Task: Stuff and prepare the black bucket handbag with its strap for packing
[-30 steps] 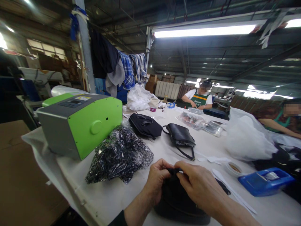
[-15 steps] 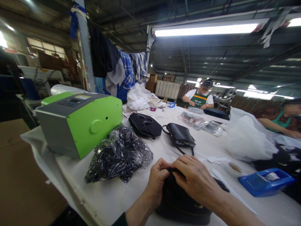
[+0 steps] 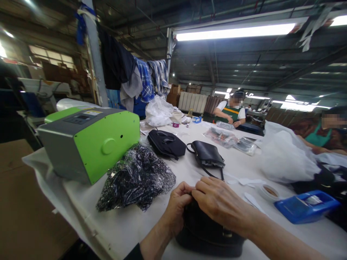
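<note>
A black bag (image 3: 208, 236) with a small gold-coloured fitting rests on the white table right in front of me. My left hand (image 3: 177, 206) pinches its top edge from the left. Close against it, my right hand (image 3: 217, 202) grips the same edge, its fingers bent over the top and covering what lies beneath. Just beyond my hands is a black handbag (image 3: 208, 153) with a thin strap. Left of that one lies another black bag (image 3: 166, 144) with a handle. Crumpled black-and-white patterned plastic (image 3: 138, 180) sits left of my hands.
A green and grey machine (image 3: 108, 144) stands at the left. To the right are a blue tape dispenser (image 3: 306, 207), a tape roll (image 3: 269, 191) and a bulging white plastic bag (image 3: 287, 155). One co-worker (image 3: 231, 110) is across the table, another (image 3: 320, 135) at the far right.
Both my hands have shifted slightly left along the bag's top edge, and my right hand has drawn closer to the left. The co-worker across has brought both hands together.
</note>
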Demonstrator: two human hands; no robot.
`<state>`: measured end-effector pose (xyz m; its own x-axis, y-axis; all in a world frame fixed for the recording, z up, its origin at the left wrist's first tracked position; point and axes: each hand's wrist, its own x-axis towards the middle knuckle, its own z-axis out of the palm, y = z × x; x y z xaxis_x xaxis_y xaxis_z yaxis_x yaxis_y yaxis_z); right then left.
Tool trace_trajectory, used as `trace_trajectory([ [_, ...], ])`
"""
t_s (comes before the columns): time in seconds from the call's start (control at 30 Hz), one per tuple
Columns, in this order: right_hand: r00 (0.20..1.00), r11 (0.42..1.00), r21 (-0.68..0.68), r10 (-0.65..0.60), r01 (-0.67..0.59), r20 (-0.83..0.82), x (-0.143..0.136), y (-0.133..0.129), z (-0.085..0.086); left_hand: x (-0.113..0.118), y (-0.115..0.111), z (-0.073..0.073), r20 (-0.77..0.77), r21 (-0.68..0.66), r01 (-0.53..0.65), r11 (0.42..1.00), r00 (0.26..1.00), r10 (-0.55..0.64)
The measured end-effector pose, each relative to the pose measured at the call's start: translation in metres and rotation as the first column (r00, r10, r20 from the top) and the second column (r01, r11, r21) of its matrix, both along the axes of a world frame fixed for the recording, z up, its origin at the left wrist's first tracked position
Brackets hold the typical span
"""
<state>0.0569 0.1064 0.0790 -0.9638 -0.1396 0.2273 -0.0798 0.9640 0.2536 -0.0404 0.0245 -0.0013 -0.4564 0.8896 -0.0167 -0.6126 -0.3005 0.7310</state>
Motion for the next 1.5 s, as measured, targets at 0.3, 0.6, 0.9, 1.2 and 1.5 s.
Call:
trace_trajectory([
  [0.3, 0.968, 0.976, -0.201, 0.027, -0.079, -0.250, 0.001, 0.003, -0.016, -0.004, -0.003, -0.005, 0.037, 0.068, 0.037, 0.997, 0.999, -0.040],
  [0.6, 0.984, 0.965, -0.261, -0.079, 0.034, -0.163, 0.000, 0.004, -0.013, -0.002, -0.007, -0.009, -0.045, 0.131, 0.091, 0.987, 0.995, -0.086],
  [0.9, 0.991, 0.957, -0.292, -0.041, 0.002, -0.129, 0.002, 0.009, -0.008, -0.010, -0.011, -0.012, -0.397, 0.070, 0.201, 0.977, 0.904, -0.158],
  [1.2, 0.980, 0.947, -0.292, 0.080, -0.131, -0.180, 0.008, 0.008, -0.013, -0.010, -0.003, -0.002, -0.620, -0.040, 0.116, 0.992, 0.776, -0.116],
  [1.5, 0.962, 0.928, -0.331, 0.084, -0.171, -0.261, 0.013, 0.003, -0.015, 0.004, -0.004, -0.009, -0.594, -0.065, 0.121, 0.990, 0.793, -0.136],
])
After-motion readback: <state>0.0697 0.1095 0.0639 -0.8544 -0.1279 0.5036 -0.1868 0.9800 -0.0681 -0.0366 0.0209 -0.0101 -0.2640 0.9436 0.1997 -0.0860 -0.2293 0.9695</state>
